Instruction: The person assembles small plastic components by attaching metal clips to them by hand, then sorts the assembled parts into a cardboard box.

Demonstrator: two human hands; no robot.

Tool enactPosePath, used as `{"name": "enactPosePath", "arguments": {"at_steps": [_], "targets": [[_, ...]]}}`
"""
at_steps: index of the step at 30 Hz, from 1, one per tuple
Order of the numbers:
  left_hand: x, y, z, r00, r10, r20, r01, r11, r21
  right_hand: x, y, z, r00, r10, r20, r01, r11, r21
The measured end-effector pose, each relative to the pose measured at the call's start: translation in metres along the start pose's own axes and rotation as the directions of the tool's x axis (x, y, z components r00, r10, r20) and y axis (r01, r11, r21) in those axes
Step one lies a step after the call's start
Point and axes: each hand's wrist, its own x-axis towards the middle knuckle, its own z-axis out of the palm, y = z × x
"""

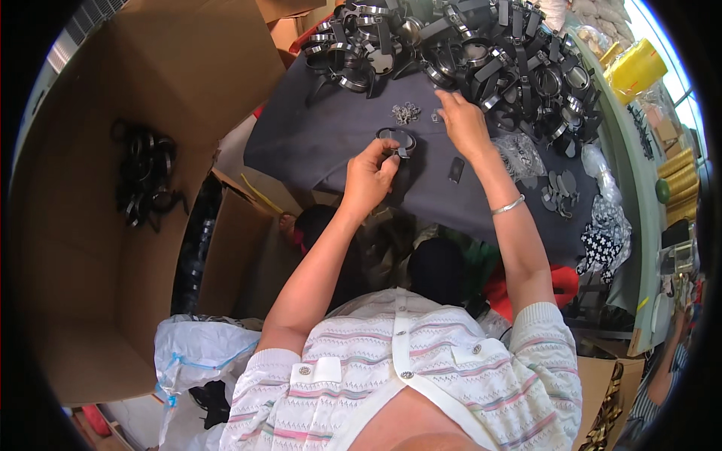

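Observation:
My left hand (pixel 369 174) is closed on a round metal-rimmed watch with a dark strap (pixel 397 140), above the dark cloth (pixel 323 135). Its thumb and fingers pinch the near edge. My right hand (pixel 462 124), with a bracelet on the wrist, reaches over the cloth near the big pile of black-strapped watches (pixel 481 60). Its fingers are bent, and whether they hold something is hard to make out. A small heap of metal clips (pixel 406 113) lies between the hands. A dark oblong piece (pixel 456 170) rests below my right hand.
Right of my forearm lie a clear plastic bag (pixel 519 155) and several grey flat pieces (pixel 560 192). A large cardboard box (pixel 83 248) on the left holds more black-strapped watches (pixel 148 173). A patterned cloth (pixel 605 234) hangs at the table's right edge.

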Motion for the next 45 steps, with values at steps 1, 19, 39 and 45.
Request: {"name": "enactPosePath", "arguments": {"at_steps": [1, 19, 39, 45], "targets": [[0.0, 0.001, 0.0, 1.0, -0.009, -0.004, 0.009, 1.0, -0.005, 0.001, -0.002, 0.002, 1.0, 0.0, -0.001, 0.0, 1.0, 0.0], [-0.001, 0.0, -0.002, 1.0, -0.006, -0.003, 0.006, 0.998, -0.06, -0.021, -0.02, -0.001, 0.795, 0.333, 0.506, -0.524, -0.043, 0.851], [0.0, -0.003, -0.005, 1.0, -0.011, 0.015, 0.013, 0.994, -0.104, -0.052, -0.084, 0.004, 0.957, 0.015, -0.29, 0.157, 0.815, 0.558], [0.0, -0.004, 0.0, 0.999, 0.037, -0.023, -0.04, 0.994, -0.103, -0.051, -0.084, 0.002, 0.965, 0.064, -0.255, 0.107, 0.79, 0.603]]}}
